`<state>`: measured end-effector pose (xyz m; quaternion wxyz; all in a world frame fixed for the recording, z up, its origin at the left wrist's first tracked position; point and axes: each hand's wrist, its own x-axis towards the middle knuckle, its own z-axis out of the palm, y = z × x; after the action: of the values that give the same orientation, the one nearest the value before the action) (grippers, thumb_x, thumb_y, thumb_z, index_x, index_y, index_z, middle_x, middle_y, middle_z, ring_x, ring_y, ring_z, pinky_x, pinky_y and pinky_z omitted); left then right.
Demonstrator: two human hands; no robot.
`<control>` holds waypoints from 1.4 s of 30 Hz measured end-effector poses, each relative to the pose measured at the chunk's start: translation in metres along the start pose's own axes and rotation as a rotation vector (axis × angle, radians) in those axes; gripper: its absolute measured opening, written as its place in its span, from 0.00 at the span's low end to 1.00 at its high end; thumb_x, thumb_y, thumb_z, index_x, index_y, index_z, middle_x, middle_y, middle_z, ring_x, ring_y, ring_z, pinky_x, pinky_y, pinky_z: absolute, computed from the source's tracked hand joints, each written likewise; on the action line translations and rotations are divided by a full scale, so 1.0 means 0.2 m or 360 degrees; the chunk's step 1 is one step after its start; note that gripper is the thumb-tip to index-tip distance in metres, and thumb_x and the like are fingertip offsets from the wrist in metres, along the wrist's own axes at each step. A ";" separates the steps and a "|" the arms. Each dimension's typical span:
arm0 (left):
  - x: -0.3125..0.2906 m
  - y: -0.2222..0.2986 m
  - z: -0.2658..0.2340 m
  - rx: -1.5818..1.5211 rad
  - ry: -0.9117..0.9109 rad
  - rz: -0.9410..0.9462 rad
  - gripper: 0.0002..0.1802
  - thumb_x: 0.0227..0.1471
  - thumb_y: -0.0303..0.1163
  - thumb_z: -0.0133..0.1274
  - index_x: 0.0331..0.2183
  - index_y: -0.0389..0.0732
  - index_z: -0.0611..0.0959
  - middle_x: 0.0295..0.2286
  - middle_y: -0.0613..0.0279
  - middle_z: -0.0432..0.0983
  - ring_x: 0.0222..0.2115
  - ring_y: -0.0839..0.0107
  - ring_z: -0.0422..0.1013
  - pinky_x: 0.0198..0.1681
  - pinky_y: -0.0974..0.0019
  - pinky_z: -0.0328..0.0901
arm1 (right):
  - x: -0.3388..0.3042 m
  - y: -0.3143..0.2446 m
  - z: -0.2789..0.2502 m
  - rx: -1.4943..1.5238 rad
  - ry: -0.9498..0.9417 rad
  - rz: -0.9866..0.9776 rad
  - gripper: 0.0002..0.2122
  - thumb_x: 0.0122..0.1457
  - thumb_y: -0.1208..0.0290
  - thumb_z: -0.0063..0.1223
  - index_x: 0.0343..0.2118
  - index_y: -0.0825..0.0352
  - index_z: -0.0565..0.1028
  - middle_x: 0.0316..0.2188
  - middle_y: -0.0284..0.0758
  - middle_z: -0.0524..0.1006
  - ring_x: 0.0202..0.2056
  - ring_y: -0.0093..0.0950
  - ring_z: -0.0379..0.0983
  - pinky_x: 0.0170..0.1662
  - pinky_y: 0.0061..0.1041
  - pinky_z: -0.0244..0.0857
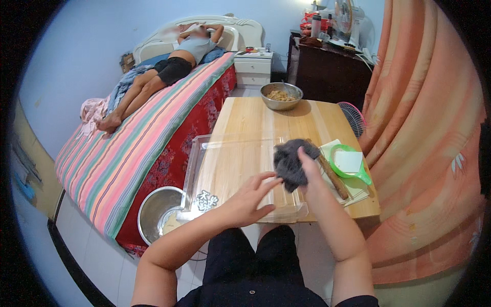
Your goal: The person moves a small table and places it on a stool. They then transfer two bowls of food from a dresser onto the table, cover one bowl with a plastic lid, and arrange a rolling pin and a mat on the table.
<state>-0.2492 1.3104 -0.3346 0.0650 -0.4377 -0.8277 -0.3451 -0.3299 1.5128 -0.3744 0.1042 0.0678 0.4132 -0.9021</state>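
My right hand (pixel 310 171) grips a bunched dark grey cloth (pixel 289 166) above the wooden table (pixel 245 115). My left hand (pixel 245 202) is open, fingers spread, with its fingertips close to the cloth's lower edge; whether they touch it I cannot tell. Beneath both hands lies a shallow, clear plastic tray or lid (pixel 193 166), with a dark-and-white sticker (pixel 207 200) near its left front corner. Just right of the cloth, a wooden rolling pin (pixel 335 179) rests on pale sheets (pixel 356 196). Beside it is a green handled container (pixel 364 176) with a white square piece (pixel 348 161) on it.
A steel bowl of chopped food (pixel 281 105) with a utensil stands at the table's far end. Left of the table is a steel basin (pixel 146 215), partly under the clear plastic. A person (pixel 179 64) lies on the striped bed (pixel 148 128). An orange curtain (pixel 424 153) hangs at right.
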 end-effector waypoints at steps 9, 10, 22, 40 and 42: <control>-0.06 -0.23 -0.07 -0.0560 0.0358 -0.0516 0.24 0.48 0.28 0.47 0.48 0.39 0.63 0.44 0.55 0.56 0.46 0.65 0.60 0.49 0.64 0.56 | 0.67 -0.74 -0.46 -0.0130 0.0254 -0.0622 0.30 0.49 0.53 0.51 0.50 0.67 0.58 0.46 0.38 0.65 0.45 0.34 0.64 0.46 0.39 0.59; -0.07 -0.25 -0.08 -0.0473 0.0358 -0.0522 0.23 0.48 0.29 0.47 0.48 0.38 0.64 0.44 0.54 0.56 0.46 0.64 0.60 0.49 0.64 0.55 | 0.69 -0.71 -0.50 -0.0365 0.0467 -0.0586 0.34 0.49 0.55 0.52 0.53 0.68 0.51 0.49 0.40 0.61 0.47 0.34 0.61 0.47 0.37 0.58; -0.73 -0.67 -0.20 0.0488 0.0169 -0.1472 0.32 0.43 0.36 0.51 0.49 0.36 0.60 0.45 0.43 0.60 0.46 0.52 0.60 0.49 0.59 0.55 | 0.05 0.12 -0.33 -0.2664 -0.0396 -0.0303 0.36 0.44 0.69 0.52 0.56 0.70 0.46 0.57 0.48 0.42 0.59 0.40 0.36 0.60 0.28 0.33; -1.93 -0.80 -0.13 0.0767 0.0842 -0.2089 0.36 0.35 0.35 0.56 0.47 0.32 0.62 0.42 0.41 0.61 0.44 0.48 0.58 0.48 0.55 0.54 | 0.47 0.14 -0.73 -0.1388 0.0206 -0.0378 0.37 0.43 0.90 0.37 0.58 0.62 0.42 0.55 0.38 0.53 0.48 0.35 0.62 0.37 0.20 0.63; -1.99 -0.68 0.02 0.1128 0.1251 -0.1946 0.36 0.35 0.36 0.56 0.46 0.32 0.62 0.43 0.48 0.62 0.42 0.53 0.61 0.49 0.55 0.55 | 0.48 0.09 -0.83 -0.1487 0.0174 -0.0190 0.37 0.42 0.90 0.38 0.58 0.61 0.42 0.54 0.38 0.53 0.45 0.33 0.63 0.33 0.23 0.63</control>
<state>-0.1111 0.9919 -0.5712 0.2859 0.2923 -0.8975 -0.1654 -0.4120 1.6143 -0.5157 0.0495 0.0370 0.7827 -0.6193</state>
